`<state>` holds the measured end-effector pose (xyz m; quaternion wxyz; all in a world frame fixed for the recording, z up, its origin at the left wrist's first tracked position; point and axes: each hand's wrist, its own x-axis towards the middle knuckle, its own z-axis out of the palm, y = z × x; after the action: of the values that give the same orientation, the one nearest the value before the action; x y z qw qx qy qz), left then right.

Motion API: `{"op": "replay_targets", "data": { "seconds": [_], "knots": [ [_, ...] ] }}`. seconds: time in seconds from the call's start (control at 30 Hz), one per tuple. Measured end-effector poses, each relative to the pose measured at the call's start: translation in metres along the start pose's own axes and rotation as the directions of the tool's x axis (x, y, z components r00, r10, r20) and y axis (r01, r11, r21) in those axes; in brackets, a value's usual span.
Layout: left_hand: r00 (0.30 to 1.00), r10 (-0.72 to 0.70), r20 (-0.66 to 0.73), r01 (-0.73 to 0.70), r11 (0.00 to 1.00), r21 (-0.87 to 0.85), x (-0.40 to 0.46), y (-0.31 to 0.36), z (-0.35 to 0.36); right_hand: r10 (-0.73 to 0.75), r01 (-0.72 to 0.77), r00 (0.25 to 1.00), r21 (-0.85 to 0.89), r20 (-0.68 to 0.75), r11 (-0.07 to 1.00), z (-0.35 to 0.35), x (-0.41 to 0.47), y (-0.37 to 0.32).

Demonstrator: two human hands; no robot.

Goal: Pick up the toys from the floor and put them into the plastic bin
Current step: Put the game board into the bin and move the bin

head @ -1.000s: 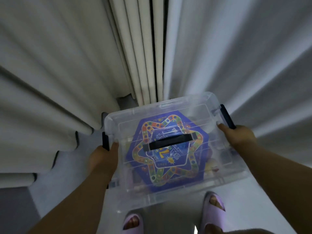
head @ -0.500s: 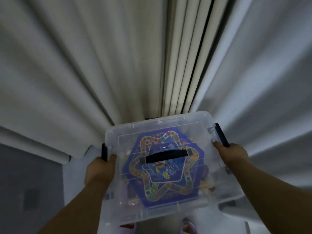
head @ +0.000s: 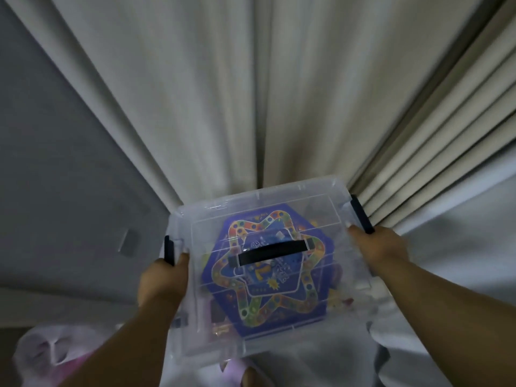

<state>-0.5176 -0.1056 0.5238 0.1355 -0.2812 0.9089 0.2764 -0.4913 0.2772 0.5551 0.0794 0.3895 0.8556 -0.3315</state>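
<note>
I carry a clear plastic bin (head: 195, 342) with its lid on, held up in front of me. My left hand (head: 163, 280) grips its left side beside a dark latch (head: 168, 250). My right hand (head: 379, 248) grips the right side next to the other dark latch (head: 361, 214). A black handle (head: 272, 251) lies across the lid. Through the lid shows a blue hexagonal game board (head: 293, 311) with a coloured star-shaped track. Small toys lie dimly beside it inside the bin.
Cream curtains (head: 223, 93) hang right behind the bin and run off to the right. A grey wall (head: 55, 163) with a socket plate (head: 129, 243) stands at the left. A pale pink-and-white object (head: 47, 350) lies at the lower left. The room is dim.
The view has swung leftward and up: the curtains shifted right, the grey wall came into view, my slippers dropped almost out of sight. Both hands kept their hold on the bin.
</note>
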Motion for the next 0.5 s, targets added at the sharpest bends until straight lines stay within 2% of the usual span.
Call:
{"op": "replay_targets", "data": {
  "seconds": [0.2, 0.3, 0.5],
  "knots": [
    [0.984, -0.166, -0.062, 0.162, 0.985, -0.063, 0.031, -0.044, -0.026, -0.059, 0.066, 0.993, -0.068, 0.102, 0.996, 0.058, 0.013, -0.079],
    [0.974, -0.211, -0.086, 0.204, 0.976, -0.078, 0.045, -0.064, -0.032, -0.077, 0.091, 0.976, -0.063, 0.203, 0.994, 0.086, 0.020, -0.109],
    [0.916, -0.387, -0.104, 0.373, 0.918, -0.132, 0.062, -0.106, -0.026, -0.118, 0.164, 0.933, -0.112, 0.340, 0.980, 0.144, 0.029, -0.161]
  ]
}}
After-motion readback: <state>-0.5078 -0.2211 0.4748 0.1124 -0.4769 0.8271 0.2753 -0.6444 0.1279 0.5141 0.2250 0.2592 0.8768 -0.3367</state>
